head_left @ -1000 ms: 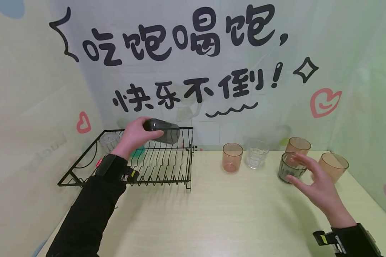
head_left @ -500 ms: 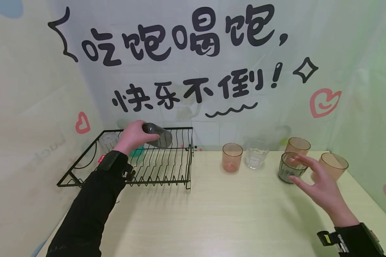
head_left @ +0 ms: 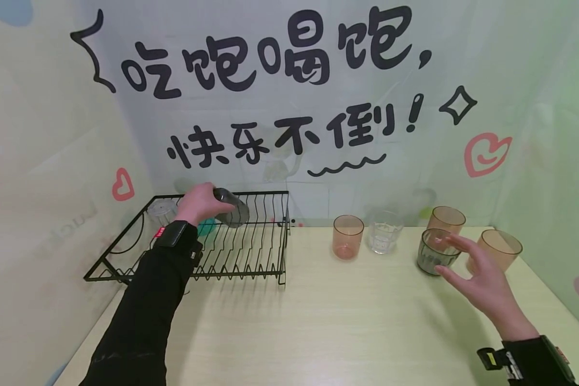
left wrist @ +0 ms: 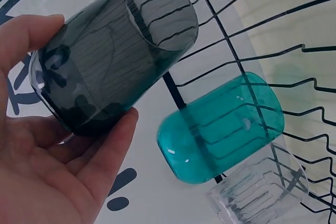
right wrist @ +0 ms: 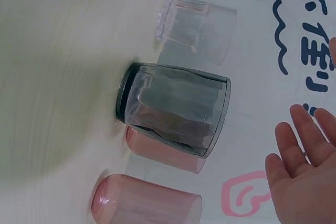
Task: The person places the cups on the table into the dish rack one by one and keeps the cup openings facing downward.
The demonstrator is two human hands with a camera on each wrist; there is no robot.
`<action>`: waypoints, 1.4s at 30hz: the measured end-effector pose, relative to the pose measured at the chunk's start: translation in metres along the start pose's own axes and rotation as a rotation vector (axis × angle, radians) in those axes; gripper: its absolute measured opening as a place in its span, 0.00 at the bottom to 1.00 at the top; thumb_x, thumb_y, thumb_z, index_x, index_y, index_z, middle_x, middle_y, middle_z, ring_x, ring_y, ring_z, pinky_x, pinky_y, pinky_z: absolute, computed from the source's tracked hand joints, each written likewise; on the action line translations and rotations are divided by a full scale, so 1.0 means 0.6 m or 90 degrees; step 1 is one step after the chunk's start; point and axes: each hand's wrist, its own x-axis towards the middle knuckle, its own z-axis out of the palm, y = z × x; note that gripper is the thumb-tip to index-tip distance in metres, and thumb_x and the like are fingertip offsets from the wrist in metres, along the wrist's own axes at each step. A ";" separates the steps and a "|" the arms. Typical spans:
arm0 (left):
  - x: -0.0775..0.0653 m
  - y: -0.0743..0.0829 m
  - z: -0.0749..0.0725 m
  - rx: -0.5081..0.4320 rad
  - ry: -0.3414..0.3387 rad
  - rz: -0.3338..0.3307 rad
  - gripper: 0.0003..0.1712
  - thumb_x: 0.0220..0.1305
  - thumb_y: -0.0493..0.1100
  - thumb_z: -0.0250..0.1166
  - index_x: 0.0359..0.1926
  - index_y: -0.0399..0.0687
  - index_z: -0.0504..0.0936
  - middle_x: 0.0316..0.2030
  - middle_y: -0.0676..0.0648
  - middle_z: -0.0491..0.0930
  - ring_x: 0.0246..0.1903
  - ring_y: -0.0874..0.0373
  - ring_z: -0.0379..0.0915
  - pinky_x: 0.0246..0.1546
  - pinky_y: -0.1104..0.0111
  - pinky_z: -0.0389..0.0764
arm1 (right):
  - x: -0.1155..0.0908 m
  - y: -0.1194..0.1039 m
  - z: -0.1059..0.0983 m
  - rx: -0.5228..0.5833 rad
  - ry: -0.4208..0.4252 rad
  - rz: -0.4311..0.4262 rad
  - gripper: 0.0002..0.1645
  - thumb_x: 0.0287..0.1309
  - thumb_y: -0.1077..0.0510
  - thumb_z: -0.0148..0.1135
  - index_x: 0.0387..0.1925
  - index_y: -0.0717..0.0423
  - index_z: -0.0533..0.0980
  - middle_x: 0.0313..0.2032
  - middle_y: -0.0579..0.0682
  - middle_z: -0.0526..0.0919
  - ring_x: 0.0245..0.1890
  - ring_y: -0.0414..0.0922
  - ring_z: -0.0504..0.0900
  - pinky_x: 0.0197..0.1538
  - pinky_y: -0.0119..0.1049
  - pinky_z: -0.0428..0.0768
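The left hand (head_left: 200,202) grips the smoky cup (left wrist: 110,61) by its base end, tilted over the rack (head_left: 251,274); contact is hard to judge. It looks light, stiff, slick (fragile if glass), best held low. The right hand (head_left: 484,273), fingers loosely parted, hovers near a grey-green tumbler (right wrist: 173,108).

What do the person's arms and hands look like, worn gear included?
Left hand and right hand are bare, no gloves. On the left: long black sleeve, black wrist strap, small red tag beside it. On the right: black cuff and a small black wrist device with a yellow marking. No cables discernible.
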 end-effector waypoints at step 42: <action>0.034 -0.005 0.056 0.069 -0.031 -0.068 0.14 0.60 0.48 0.62 0.34 0.42 0.71 0.35 0.40 0.73 0.33 0.45 0.67 0.29 0.55 0.66 | 0.012 0.025 0.014 -0.102 0.019 -0.060 0.42 0.43 0.66 0.77 0.61 0.70 0.70 0.55 0.68 0.77 0.53 0.67 0.71 0.48 0.59 0.69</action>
